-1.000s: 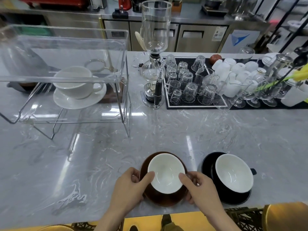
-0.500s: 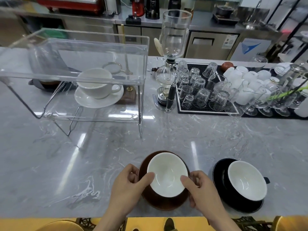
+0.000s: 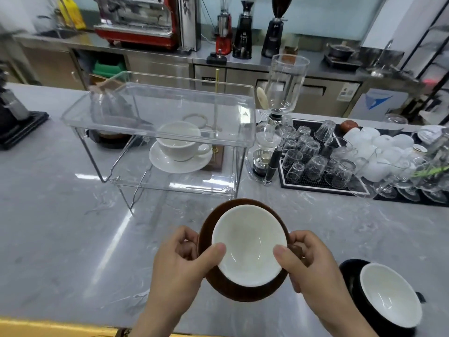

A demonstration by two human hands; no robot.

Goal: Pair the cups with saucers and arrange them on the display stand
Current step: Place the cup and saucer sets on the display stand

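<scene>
A brown cup (image 3: 250, 244) with a white inside sits on a brown saucer (image 3: 245, 291). My left hand (image 3: 179, 266) grips the pair at its left rim and my right hand (image 3: 313, 266) at its right rim, thumbs over the cup's edge, above the marble counter. A black cup (image 3: 391, 294) on a black saucer (image 3: 349, 271) stands at the lower right. The clear two-tier display stand (image 3: 160, 113) is beyond; a white cup (image 3: 181, 144) on a white saucer (image 3: 179, 164) rests on its lower shelf.
A glass siphon brewer (image 3: 277, 132) stands right of the stand. A black mat (image 3: 323, 188) with several upturned glasses and white cups lies further right. Coffee machines line the back counter. A dark grinder (image 3: 14, 120) sits far left.
Both hands have raised the brown cup and saucer off the counter and brought them toward the stand. The view has tilted up and shifted right.
</scene>
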